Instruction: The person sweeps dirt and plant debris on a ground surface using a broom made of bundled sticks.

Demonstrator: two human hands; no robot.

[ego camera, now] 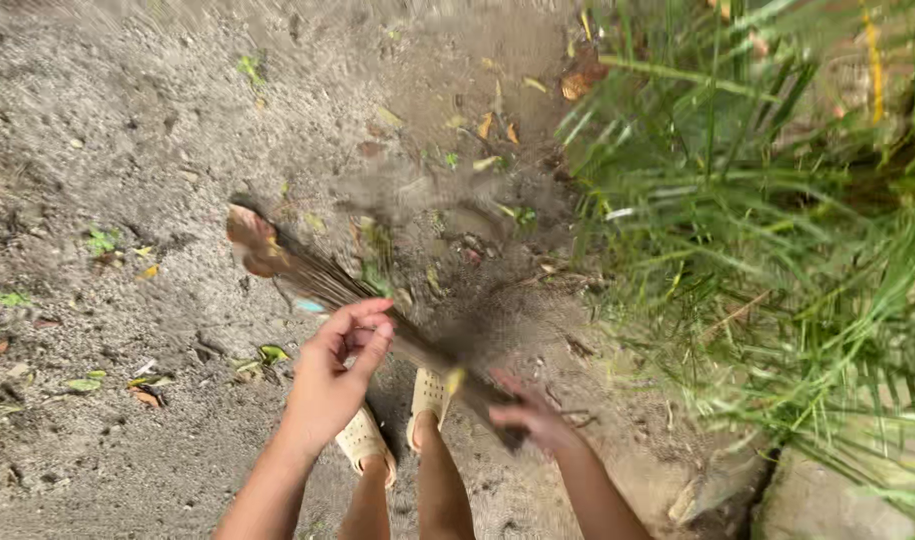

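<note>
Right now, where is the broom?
In the head view, the broom slants across centre, gripped by both the left hand and the right hand, above the sandals.

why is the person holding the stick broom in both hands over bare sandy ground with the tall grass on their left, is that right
Not quite: the head view shows the tall grass on their right. The rest holds: both the left hand and right hand hold the stick broom over bare sandy ground.
</note>
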